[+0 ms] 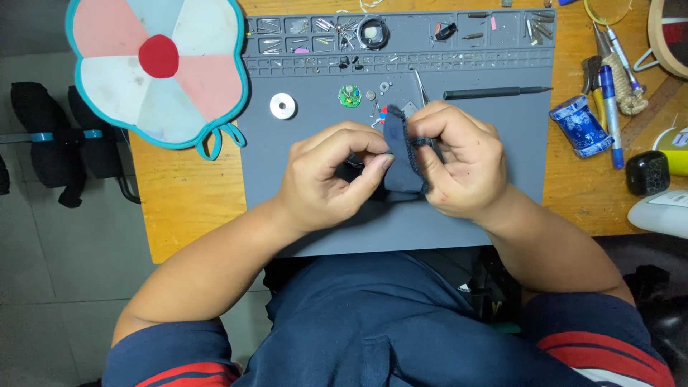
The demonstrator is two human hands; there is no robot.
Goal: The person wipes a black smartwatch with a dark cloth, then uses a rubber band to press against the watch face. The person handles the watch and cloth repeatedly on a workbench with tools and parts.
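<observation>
Mid-wipe above the grey mat (pixel 322 222): left hand (pixel 326 179) and right hand (pixel 459 161) pinching closed on a dark cloth (pixel 403 161). At twelve o'clock, small green movement (pixel 349 95). Likely needed next: steady rubbing, firm pinch.

The cloth (pixel 403 161) pinched between the left hand (pixel 326 175) and right hand (pixel 459 165) is dark, soft woven fabric with a stitched, slightly fuzzy edge. Under it lies a matt grey mat (pixel 322 222), rubbery and smooth, on a bare wood table (pixel 183 201) with visible grain. At ten o'clock from the hands, a metal ring (pixel 283 106) shines brightly; just right of it sits a small green round part (pixel 349 95) (too small to tell its material). At one o'clock lies a matt black pen-like tool (pixel 494 92). At three o'clock, a glossy blue roll (pixel 580 125). At ten o'clock, a quilted fabric pad (pixel 158 68), teal-trimmed.
</observation>
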